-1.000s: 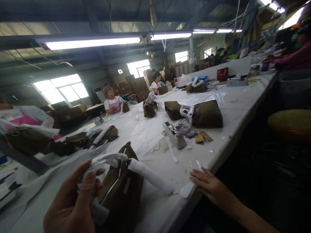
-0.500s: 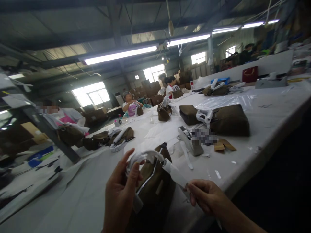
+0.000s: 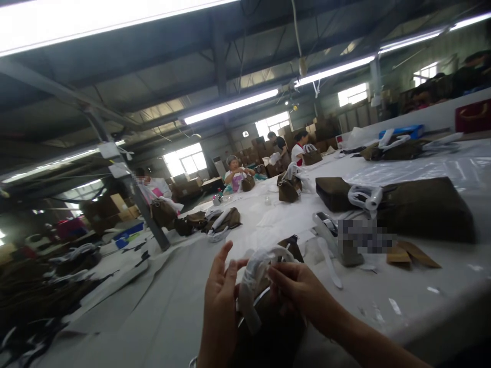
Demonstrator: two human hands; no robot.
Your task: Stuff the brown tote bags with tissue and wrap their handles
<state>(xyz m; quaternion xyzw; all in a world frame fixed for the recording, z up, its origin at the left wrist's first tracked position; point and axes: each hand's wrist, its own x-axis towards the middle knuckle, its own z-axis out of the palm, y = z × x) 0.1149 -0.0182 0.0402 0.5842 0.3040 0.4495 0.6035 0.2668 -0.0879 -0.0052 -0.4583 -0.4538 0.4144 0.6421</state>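
A dark olive handbag [image 3: 274, 335] stands in front of me on the table, its arched handle [image 3: 255, 266] covered in white wrapping. My left hand [image 3: 222, 299] is closed on the left side of that handle, thumb and fingers around it, with the index finger pointing up. My right hand [image 3: 301, 291] pinches the white wrapping at the handle's right side. Its fingertips partly hide the wrapping they grip. A loose white end hangs from the handle below my left fingers.
A grey tape dispenser [image 3: 341, 245] and a white strip [image 3: 330, 263] lie beyond my right hand. Farther right are a large olive bag [image 3: 425, 209] and brown paper pieces [image 3: 416, 255]. Left of centre, a post [image 3: 148, 214] rises beside the table. Co-workers handle bags across it.
My right hand has moved from the outstretched end of the white strip up to the handle, close to my left hand. The view has swung left.
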